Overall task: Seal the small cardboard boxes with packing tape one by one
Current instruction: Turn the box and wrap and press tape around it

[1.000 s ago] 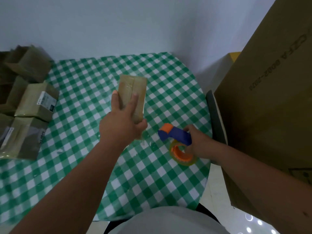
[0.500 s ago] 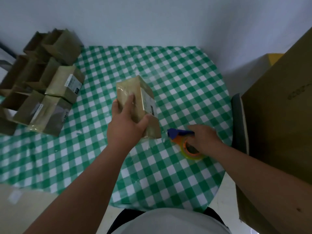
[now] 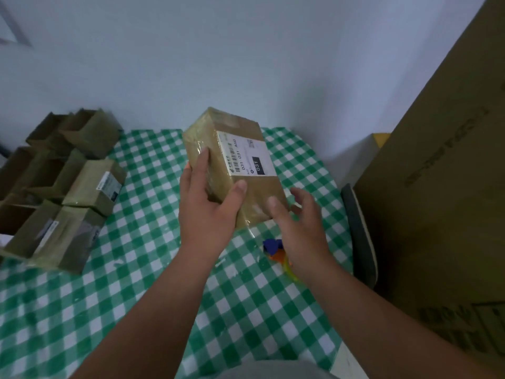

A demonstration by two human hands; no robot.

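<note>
A small taped cardboard box (image 3: pixel 247 187) with a white shipping label is held up over the green-checked table (image 3: pixel 153 242). My left hand (image 3: pixel 207 203) grips its near left side, thumb on the labelled face. My right hand (image 3: pixel 297 222) hovers at the box's near right corner with fingers spread and relaxed, thumb just touching the box. The tape dispenser (image 3: pixel 276 250), blue and orange with a yellowish roll, lies on the table, mostly hidden under my right hand.
A cluster of small cardboard boxes (image 3: pixel 60 187) sits at the table's left, some open at the back, others taped in front. A very large cardboard carton (image 3: pixel 437 201) stands at the right beside a dark chair edge (image 3: pixel 358 236). A white wall is behind.
My right hand let go of the tape dispenser, left it on the table and rose to the box. My left hand lifted the box and turned its labelled face up.
</note>
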